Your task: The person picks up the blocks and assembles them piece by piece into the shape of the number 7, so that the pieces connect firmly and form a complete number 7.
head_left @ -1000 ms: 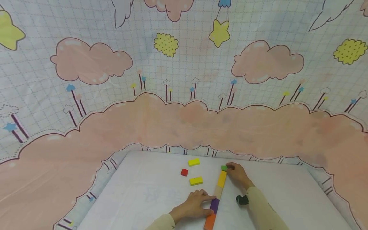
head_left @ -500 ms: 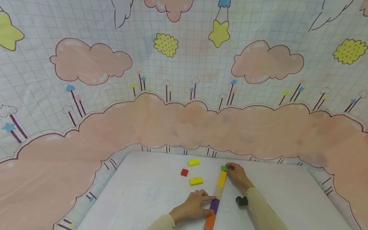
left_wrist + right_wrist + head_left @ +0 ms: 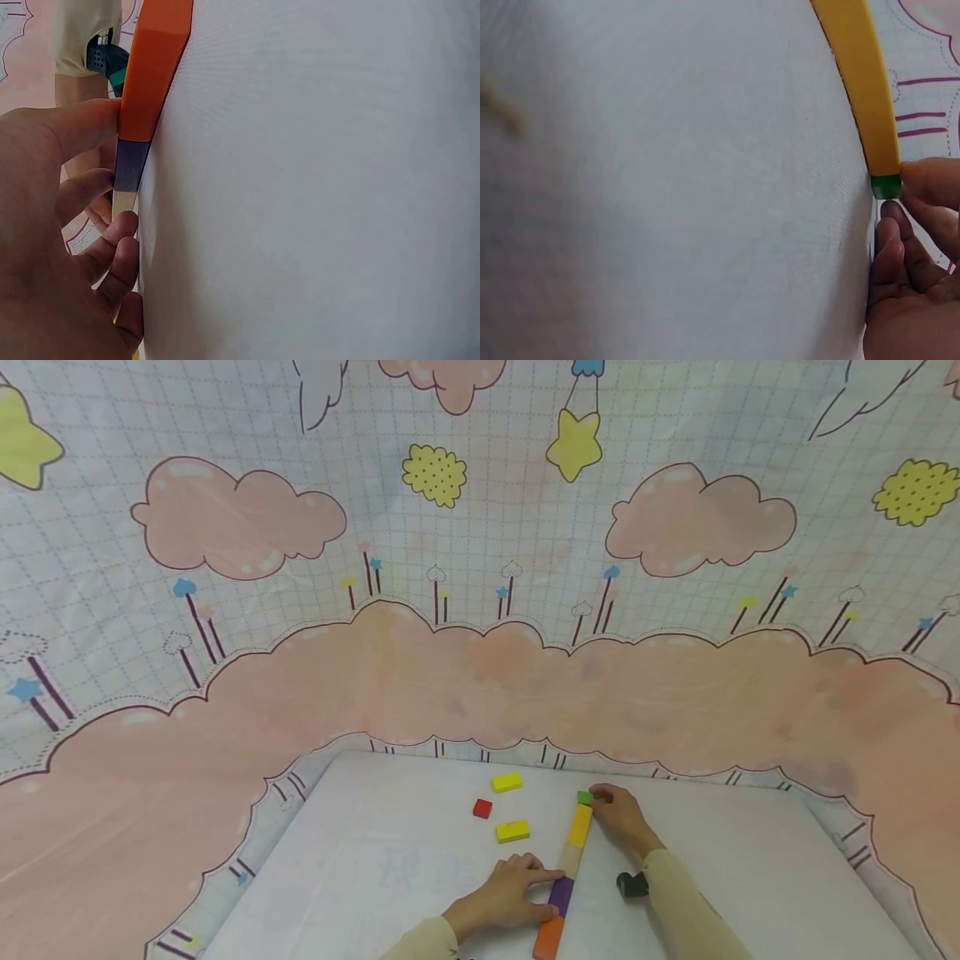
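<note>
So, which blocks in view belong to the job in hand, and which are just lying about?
Seemingly the job, in the row:
orange block
purple block, touched by the left hand
tan block
amber block
green block, touched by the right hand

Apparently just lying about:
red block
far yellow block
near yellow block

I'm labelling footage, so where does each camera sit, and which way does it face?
Head: worn on the head, facing forward and down at a white table; shows left hand, right hand, cream sleeves.
Left wrist: worn there, facing the orange rectangular block; shows left hand, right forearm.
Right wrist: worn there, facing the small squarish green block; shows right hand.
Head and left wrist share the orange block.
</note>
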Motion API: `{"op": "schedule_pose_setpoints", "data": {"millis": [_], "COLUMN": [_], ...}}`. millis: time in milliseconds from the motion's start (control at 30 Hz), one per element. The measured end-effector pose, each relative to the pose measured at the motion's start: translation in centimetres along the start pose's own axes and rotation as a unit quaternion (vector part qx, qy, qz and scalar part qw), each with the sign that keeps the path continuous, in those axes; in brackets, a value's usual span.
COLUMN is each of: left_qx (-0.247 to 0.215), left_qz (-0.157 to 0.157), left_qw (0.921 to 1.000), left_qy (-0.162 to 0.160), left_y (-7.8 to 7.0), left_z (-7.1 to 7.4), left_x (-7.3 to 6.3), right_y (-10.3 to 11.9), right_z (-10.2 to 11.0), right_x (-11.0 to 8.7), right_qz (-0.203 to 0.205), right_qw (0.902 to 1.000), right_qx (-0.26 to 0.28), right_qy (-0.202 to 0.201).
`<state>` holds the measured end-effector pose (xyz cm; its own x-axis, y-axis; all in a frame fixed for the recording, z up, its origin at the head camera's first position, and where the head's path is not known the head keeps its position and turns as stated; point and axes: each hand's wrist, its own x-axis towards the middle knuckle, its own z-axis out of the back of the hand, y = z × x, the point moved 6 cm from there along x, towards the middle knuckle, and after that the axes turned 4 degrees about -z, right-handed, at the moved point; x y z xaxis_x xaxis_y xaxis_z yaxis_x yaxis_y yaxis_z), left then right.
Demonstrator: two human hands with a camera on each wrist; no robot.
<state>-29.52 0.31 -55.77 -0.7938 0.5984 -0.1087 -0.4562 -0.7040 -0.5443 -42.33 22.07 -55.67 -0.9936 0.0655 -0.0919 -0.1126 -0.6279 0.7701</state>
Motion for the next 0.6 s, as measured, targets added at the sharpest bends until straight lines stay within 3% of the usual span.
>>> {"op": "schedule_pose_setpoints", "data": {"millis": [300, 600], "left_qx": [-0.008, -0.005], "left_qz": [-0.001, -0.003], "left_qw": [1.0, 1.0], "left_qy": [-0.001, 0.001], "left_y": [0.0, 0.2], "left_z": [-0.1, -0.1], "left_x": [0.0, 0.1], "right_y": [-0.5, 0.3], "right_z": [0.3, 0.5], "right_x": [-0.1, -1.4], "right_qz": [-0.011, -0.016], "right_qw": [0.9999, 0.9999], "right_qx": [0.005, -0.001], "right_qy": [-0.005, 0.003]}}
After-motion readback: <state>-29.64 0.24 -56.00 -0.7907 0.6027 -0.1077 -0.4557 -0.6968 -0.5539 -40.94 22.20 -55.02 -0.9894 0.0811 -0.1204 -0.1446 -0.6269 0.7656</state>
